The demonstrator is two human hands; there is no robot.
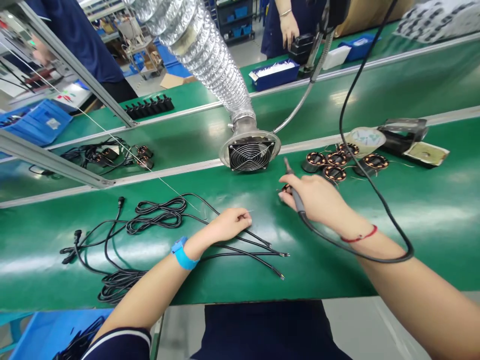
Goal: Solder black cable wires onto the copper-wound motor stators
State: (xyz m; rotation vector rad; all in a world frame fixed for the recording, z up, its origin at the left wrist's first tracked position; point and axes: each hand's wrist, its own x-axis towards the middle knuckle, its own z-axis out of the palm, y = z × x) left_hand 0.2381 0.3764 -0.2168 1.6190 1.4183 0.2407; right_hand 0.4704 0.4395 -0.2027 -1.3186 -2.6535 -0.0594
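Observation:
My left hand [230, 223] is closed in a pinch above the bench. A thin solder wire [157, 176] runs down from the upper left to it. Under that hand lie black power cables [161, 220], their stripped ends [283, 255] pointing right. In my right hand [318, 197] is a soldering iron [298, 200], tip pointing up and away, its cord looping over my forearm. A copper-wound stator [286, 189] shows between the right thumb and forefinger, partly hidden; whether they grip it is unclear. Several more stators [335, 173] sit beyond that hand.
A fan-fronted fume extractor [250, 156] on a silver duct [221, 65] hangs ahead, between my hands. At right back are a tape roll [365, 137] and a soldering stand [403, 135]. A metal frame post [56, 160] stands left. Another person's hand [289, 30] is across the bench.

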